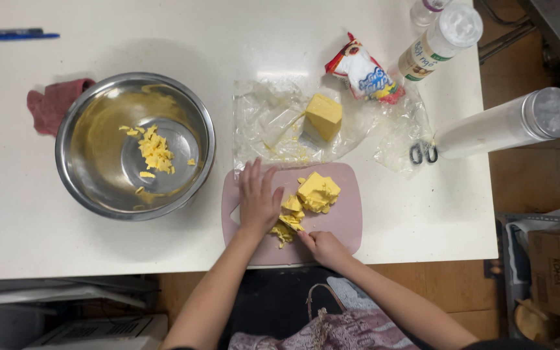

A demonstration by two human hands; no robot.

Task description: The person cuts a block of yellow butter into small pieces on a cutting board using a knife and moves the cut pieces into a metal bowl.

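My left hand (258,198) lies flat, fingers spread, on the pink cutting board (345,223), just left of a pile of yellow butter pieces (309,198). My right hand (322,246) is at the board's near edge, fingers pinched at small yellow bits (284,232); whether it holds a tool I cannot tell. A larger yellow block (323,115) sits on crumpled clear plastic wrap (267,123) behind the board. A steel bowl (79,155) to the left holds yellow shavings (155,150).
A red and white snack packet (364,72), two clear bottles (445,35), a tall clear cylinder (507,124) and scissors (424,153) lie to the right. A red cloth (50,104) and a blue pen (17,34) are at the left. The table edge runs close to my body.
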